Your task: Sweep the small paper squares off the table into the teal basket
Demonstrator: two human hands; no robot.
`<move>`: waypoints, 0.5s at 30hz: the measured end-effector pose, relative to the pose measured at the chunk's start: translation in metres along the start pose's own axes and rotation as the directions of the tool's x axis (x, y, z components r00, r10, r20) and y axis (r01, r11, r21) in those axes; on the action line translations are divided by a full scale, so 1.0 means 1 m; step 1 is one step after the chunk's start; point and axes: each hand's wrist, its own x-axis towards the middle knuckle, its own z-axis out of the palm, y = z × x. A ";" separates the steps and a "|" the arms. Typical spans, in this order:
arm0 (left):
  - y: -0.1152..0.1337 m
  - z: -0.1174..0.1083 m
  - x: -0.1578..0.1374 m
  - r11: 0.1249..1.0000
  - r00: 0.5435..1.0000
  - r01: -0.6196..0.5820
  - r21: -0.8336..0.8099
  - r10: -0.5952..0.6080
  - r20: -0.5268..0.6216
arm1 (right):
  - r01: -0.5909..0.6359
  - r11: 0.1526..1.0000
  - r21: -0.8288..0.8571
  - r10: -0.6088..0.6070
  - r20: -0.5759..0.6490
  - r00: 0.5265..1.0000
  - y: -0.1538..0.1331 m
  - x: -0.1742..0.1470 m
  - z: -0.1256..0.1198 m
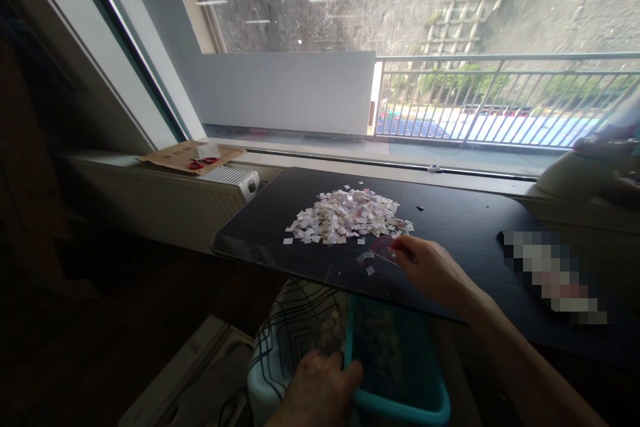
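On the black table [265,227] lies a heap of small pale square pieces [350,217], some with pinkish print. My right hand [425,259] is at the heap's near right edge, its fingers pinching a thin, see-through, pinkish flat piece [383,247] against the tabletop. A few loose squares [369,270] lie just left of it. Below the table edge, my left hand [323,380] is closed beside the left rim of a teal bin [443,407]. Past its fingers shows a blurred, partly see-through bundle [329,332]; what it is cannot be made out.
Pale pieces lie inside the bin. A seat with a black-lined cloth [285,320] stands left of it. Red-handled scissors [203,163] rest on brown paper [175,157] by the radiator [235,180]. A blurred-out object [550,277] lies at the table's right; a window is behind.
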 end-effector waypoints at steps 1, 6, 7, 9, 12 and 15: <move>0.000 0.001 0.000 1.000 1.000 -0.002 -0.001 0.002 -0.004 | -0.012 1.000 -0.011 0.012 -0.005 1.000 0.000 0.001 -0.001; -0.002 0.003 0.002 1.000 1.000 0.003 -0.017 -0.002 0.003 | -0.045 0.999 -0.026 0.045 -0.016 0.999 0.002 0.001 -0.003; -0.003 0.002 0.002 1.000 1.000 -0.002 -0.026 0.003 0.023 | -0.036 0.999 -0.012 0.036 -0.003 0.999 0.002 -0.001 -0.003; -0.005 0.001 0.003 0.999 0.998 -0.013 -0.050 0.016 0.058 | -0.013 1.000 0.025 0.012 0.033 0.999 0.002 -0.006 -0.004; -0.005 -0.001 0.004 0.998 0.997 -0.014 -0.068 0.019 0.075 | -0.013 0.999 0.038 0.012 0.034 0.999 0.003 -0.013 -0.005; -0.003 -0.003 0.004 0.998 0.997 -0.007 -0.070 0.013 0.078 | -0.023 0.999 0.046 0.022 0.011 1.000 0.002 -0.019 -0.006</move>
